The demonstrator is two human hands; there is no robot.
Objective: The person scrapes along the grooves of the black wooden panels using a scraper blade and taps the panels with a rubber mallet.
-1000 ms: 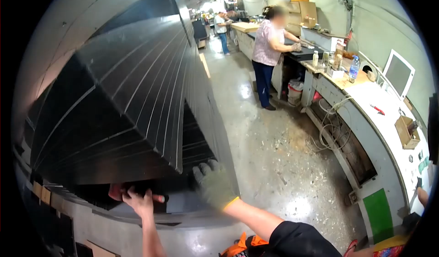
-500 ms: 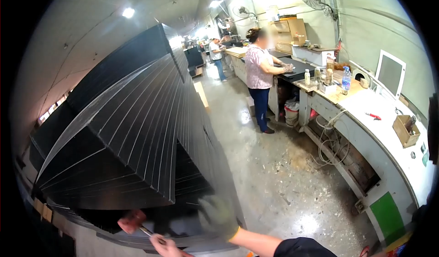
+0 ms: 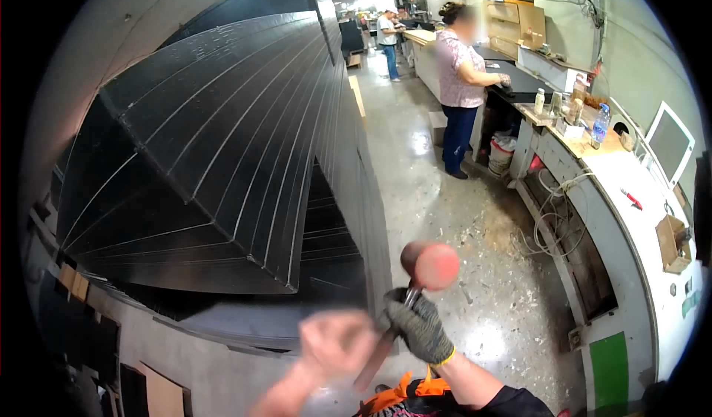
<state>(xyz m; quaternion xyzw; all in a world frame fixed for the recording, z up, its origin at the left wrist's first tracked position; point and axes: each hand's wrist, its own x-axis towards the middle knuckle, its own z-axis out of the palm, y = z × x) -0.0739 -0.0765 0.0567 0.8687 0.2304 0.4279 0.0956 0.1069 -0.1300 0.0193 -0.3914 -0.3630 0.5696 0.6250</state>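
A mallet [image 3: 436,266] with a reddish round head is held up in front of me. My right hand [image 3: 419,326], in a grey-green glove with a yellow cuff, is closed round its handle just below the head. Bare and blurred by motion, my left hand [image 3: 337,343] is just left of the lower handle; its fingers are smeared, and whether it touches the handle is unclear. Beyond my hands, at the left, stands a large stack of black panels [image 3: 222,143], fanned out at an angle, with a dark gap under its near corner.
A person [image 3: 461,76] stands at the long workbench [image 3: 623,172] on the right, and another person [image 3: 387,39] is farther back. The bench carries bottles [image 3: 600,126], a red tool [image 3: 632,199] and a small box [image 3: 673,243]. Cables hang below. Concrete floor [image 3: 423,202] runs between stack and bench.
The mallet has moved up and right, from my left hand into my gloved right hand, which has closed on its handle. My left hand has moved right and up. The view has shifted.
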